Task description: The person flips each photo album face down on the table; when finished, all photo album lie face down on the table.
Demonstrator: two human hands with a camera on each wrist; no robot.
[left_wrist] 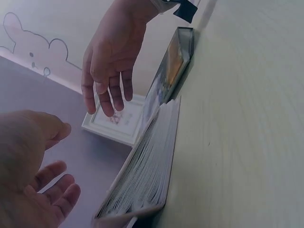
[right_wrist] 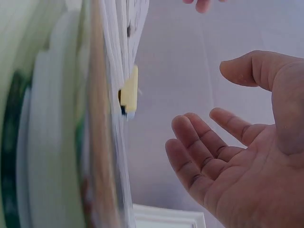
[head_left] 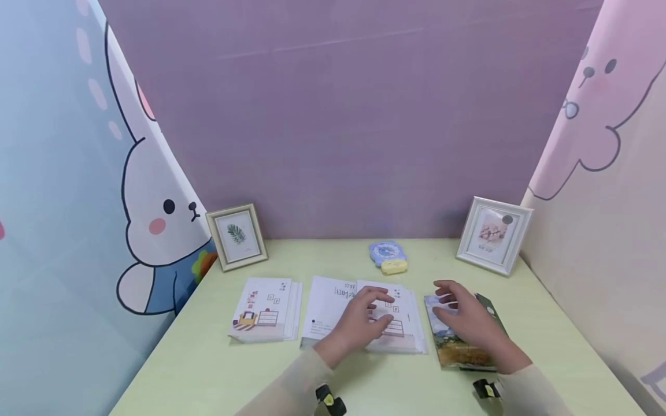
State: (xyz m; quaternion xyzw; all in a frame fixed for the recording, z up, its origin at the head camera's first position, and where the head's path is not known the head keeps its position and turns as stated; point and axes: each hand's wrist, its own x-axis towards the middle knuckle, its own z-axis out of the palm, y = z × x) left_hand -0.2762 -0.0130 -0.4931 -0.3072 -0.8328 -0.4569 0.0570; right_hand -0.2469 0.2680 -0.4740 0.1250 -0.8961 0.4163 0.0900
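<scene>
My left hand hovers over white booklets in the middle of the table, thumb and fingers apart with nothing between them. Under it lie a white booklet with large print and a white booklet with a small drawing. My right hand, also holding nothing, is above a book with a painted landscape cover; a dark green book partly shows beneath that one. The left wrist view shows a thick block of page edges below both hands. Blurred book edges fill the right wrist view's left side.
Another pile of white booklets lies at the left. Behind the books sits a blue and yellow clock-like object. A gold-rimmed picture frame stands back left, a white picture frame back right. Walls enclose the table's back and sides.
</scene>
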